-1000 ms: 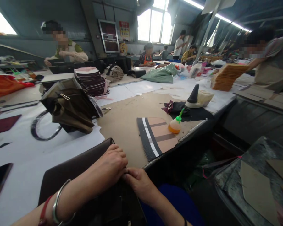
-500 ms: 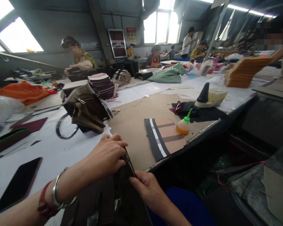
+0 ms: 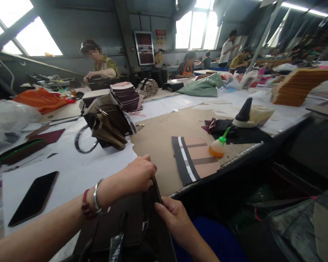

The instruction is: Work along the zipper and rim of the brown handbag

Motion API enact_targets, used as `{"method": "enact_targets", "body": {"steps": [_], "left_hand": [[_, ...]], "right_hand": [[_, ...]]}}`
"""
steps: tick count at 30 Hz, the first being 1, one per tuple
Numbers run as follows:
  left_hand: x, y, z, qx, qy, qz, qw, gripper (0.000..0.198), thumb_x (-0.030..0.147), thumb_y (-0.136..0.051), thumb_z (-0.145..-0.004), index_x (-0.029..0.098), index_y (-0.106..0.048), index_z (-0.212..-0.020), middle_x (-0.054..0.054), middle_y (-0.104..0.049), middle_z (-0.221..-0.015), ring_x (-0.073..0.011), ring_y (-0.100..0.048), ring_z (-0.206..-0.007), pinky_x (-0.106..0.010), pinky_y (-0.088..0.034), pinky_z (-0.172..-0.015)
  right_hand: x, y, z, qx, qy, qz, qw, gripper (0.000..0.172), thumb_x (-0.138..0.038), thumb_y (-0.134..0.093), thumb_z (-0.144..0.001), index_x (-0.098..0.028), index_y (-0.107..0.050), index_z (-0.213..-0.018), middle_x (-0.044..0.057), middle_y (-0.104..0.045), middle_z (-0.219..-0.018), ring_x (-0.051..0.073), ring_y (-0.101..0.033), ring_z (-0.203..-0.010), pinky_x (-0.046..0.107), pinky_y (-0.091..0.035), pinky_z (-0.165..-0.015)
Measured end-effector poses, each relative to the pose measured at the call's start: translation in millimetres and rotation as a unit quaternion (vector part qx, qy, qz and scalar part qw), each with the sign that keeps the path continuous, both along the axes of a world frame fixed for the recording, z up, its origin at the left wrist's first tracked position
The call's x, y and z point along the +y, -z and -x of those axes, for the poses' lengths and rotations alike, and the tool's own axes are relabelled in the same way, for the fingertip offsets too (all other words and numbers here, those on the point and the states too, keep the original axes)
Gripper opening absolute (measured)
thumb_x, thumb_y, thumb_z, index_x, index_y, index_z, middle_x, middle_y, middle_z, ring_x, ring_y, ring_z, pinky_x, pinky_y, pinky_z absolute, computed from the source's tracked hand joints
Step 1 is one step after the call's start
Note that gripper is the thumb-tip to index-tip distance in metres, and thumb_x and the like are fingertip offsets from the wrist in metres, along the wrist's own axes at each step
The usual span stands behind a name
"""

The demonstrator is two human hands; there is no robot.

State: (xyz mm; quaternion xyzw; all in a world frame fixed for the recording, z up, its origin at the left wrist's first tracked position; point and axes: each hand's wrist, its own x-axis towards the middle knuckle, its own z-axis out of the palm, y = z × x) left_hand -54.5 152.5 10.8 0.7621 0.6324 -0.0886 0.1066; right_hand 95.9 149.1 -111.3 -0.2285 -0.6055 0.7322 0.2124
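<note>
A dark brown leather bag (image 3: 125,222) lies low in front of me, its near part cut off by the bottom of the view. My left hand (image 3: 140,174), with a bangle and a red bracelet on the wrist, is closed on the far end of the bag's edge. Lower on the same edge, my right hand (image 3: 177,218) pinches it between thumb and fingers. Beyond my hands lies a curved tan and black striped panel (image 3: 190,158). A bottle of amber liquid with a green nozzle (image 3: 218,147) stands at its right end.
A phone (image 3: 34,198) lies left on the white table covering. Farther back are an olive-brown bag (image 3: 106,125), a stack of dark pieces (image 3: 125,96), a black cone on a pale block (image 3: 244,111) and a stack of orange-brown sheets (image 3: 300,87). Several people work around the room.
The whole scene has shifted right in view. My left hand has slid along the bag's edge and its fingers are curled tighter. My right hand keeps its pinch lower down.
</note>
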Motion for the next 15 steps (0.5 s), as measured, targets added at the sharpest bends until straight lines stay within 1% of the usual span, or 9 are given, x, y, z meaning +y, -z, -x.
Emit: {"method": "enact_targets", "body": {"steps": [5,8,11,13,15], "left_hand": [[4,6.8,-6,0.016,0.002,-0.003,1.0,0.01,0.009,-0.051,-0.062,0.014,-0.057,-0.056,-0.006,-0.061,-0.065,-0.0194,-0.05,-0.075,-0.026,-0.041,-0.067],[7,12.9,-10,0.037,-0.002,-0.001,0.999,0.012,0.008,-0.05,-0.061,0.012,-0.062,-0.063,-0.008,-0.061,-0.068,-0.02,-0.052,-0.072,-0.027,-0.042,-0.063],[10,20.8,-14,0.046,-0.002,-0.005,0.999,0.015,0.008,-0.049,-0.061,0.01,-0.063,-0.067,-0.01,-0.062,-0.07,-0.0215,-0.054,-0.073,-0.029,-0.042,-0.066],[13,25.3,-15,0.049,0.001,-0.011,0.999,0.016,0.008,-0.049,-0.061,0.009,-0.064,-0.067,-0.011,-0.062,-0.071,-0.0229,-0.054,-0.074,-0.031,-0.042,-0.067],[15,27.9,-16,0.05,0.003,-0.016,0.999,0.016,0.008,-0.049,-0.06,0.009,-0.063,-0.067,-0.011,-0.062,-0.071,-0.0237,-0.055,-0.075,-0.032,-0.041,-0.068]], "right_hand": [[0,8.6,-4,0.016,-0.005,0.056,0.998,0.036,-0.045,-0.049,-0.077,-0.011,-0.051,-0.068,-0.001,-0.04,-0.059,0.009,-0.035,-0.054,0.019,-0.027,-0.047],[1,13.8,-4,0.029,0.001,0.079,0.996,0.034,-0.044,-0.051,-0.077,-0.011,-0.053,-0.071,0.0,-0.046,-0.061,0.01,-0.042,-0.056,0.021,-0.033,-0.052],[2,14.2,-2,0.058,0.017,0.113,0.992,0.032,-0.042,-0.056,-0.074,-0.013,-0.055,-0.086,0.001,-0.052,-0.068,0.013,-0.048,-0.06,0.025,-0.04,-0.059],[4,11.3,0,0.07,0.025,0.136,0.988,0.038,-0.042,-0.059,-0.072,-0.014,-0.052,-0.097,0.002,-0.054,-0.069,0.014,-0.051,-0.059,0.026,-0.041,-0.06],[6,8.1,3,0.065,0.035,0.137,0.988,0.04,-0.043,-0.059,-0.072,-0.013,-0.052,-0.097,0.002,-0.055,-0.07,0.014,-0.051,-0.06,0.026,-0.041,-0.06]]}}
